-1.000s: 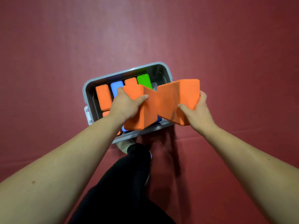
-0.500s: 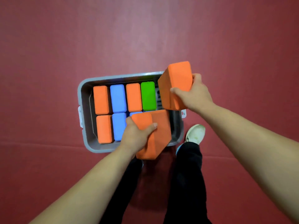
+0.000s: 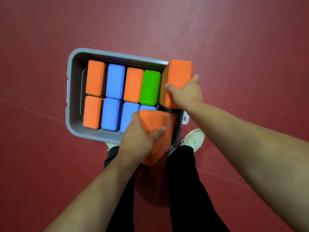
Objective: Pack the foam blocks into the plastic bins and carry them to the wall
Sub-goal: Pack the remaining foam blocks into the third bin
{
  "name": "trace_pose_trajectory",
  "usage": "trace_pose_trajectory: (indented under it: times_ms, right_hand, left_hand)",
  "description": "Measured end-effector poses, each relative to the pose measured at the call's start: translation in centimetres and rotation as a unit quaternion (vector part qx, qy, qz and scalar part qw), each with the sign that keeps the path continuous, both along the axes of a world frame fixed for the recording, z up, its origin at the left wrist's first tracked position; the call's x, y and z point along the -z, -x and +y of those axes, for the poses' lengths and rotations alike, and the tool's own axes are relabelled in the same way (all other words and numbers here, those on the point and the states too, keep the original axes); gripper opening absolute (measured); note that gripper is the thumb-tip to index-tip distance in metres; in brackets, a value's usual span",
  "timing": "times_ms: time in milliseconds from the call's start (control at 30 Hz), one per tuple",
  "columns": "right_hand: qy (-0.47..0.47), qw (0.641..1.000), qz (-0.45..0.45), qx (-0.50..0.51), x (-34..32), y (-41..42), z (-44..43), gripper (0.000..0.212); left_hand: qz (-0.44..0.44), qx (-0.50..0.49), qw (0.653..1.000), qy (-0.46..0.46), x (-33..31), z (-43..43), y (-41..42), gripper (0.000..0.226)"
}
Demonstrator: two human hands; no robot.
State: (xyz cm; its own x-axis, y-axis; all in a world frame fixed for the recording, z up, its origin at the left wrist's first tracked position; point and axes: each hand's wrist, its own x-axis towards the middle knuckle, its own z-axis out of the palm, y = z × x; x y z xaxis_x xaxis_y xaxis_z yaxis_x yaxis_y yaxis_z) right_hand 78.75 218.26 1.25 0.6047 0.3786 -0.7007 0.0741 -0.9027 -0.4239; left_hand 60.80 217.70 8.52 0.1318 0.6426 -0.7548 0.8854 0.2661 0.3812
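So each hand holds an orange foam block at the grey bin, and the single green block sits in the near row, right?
No: the head view shows the green block in the far row of the grey bin, not the near one. The rest holds.

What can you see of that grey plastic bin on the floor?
The grey bin is a rectangular tub, smooth like plastic, with rounded corners and a broad rim, and a white latch at its right end. It sits on the red floor. Eight foam blocks stand inside in two rows, leaving its right end open. There the left hand holds the near orange block and the right hand the far orange block over it.
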Motion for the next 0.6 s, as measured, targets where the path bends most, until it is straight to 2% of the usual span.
trace_pose_trajectory:
  times_ms: [133,367,600]
  right_hand:
    - [0.002,1.000,-0.012,0.014,2.1,0.4,0.2,0.080]
    - [0.039,0.999,-0.006,0.003,6.0,0.8,1.0,0.086]
    - [0.106,0.987,0.010,-0.119,9.9,1.2,0.8,0.089]
  left_hand:
    - [0.037,0.035,0.997,-0.050,1.2,0.2,-1.2,0.075]
    - [0.095,0.063,0.993,-0.029,7.8,-2.8,-2.0,0.077]
    - [0.117,0.106,0.987,-0.042,16.3,-3.3,-1.7,0.085]
